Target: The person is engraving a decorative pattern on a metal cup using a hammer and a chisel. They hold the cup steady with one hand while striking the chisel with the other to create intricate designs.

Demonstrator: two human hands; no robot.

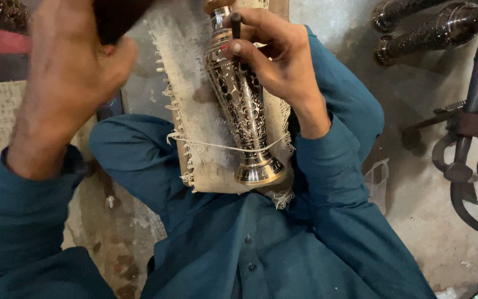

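Frayed cloth pad (195,83) over stained concrete floor (432,182)

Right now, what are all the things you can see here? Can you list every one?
Engraved silver metal vase: one, silver and black, lying on the cloth, base towards the person.
Frayed beige cloth pad: one, beige, on the lap under the vase.
Thin dark metal punch: one, black, against the vase's upper part.
Dark wooden mallet: one, dark brown, top left.
Engraved metal tubes: two, dark silver, top right.
Teal clothing: one, teal, across the bottom.
Left hand: grips the mallet.
Right hand: holds the punch on the vase.
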